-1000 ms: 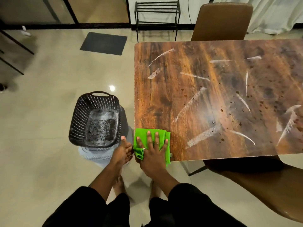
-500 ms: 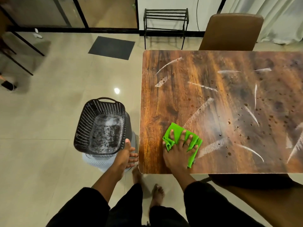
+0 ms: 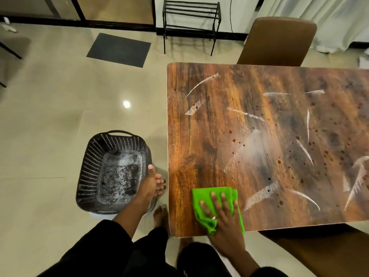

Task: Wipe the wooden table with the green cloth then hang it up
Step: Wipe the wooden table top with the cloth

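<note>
The wooden table (image 3: 209, 136) fills the right half of the view, marked with white smears and dark droplets. A folded green cloth (image 3: 205, 198) lies on its near left corner. My right hand (image 3: 225, 220) presses flat on the cloth, fingers spread over it. My left hand (image 3: 151, 184) hangs off the table's left edge, beside the rim of a black perforated basket (image 3: 111, 170), fingers loosely extended and holding nothing.
The basket stands on the tiled floor left of the table. A brown chair (image 3: 277, 41) sits at the far side, another brown seat (image 3: 319, 252) at the near right. A black metal rack (image 3: 191, 23) and a dark mat (image 3: 118, 49) are at the back.
My right hand slid the cloth from the table's left corner rightward and up, then back toward the near edge. My left hand stayed by the basket.
</note>
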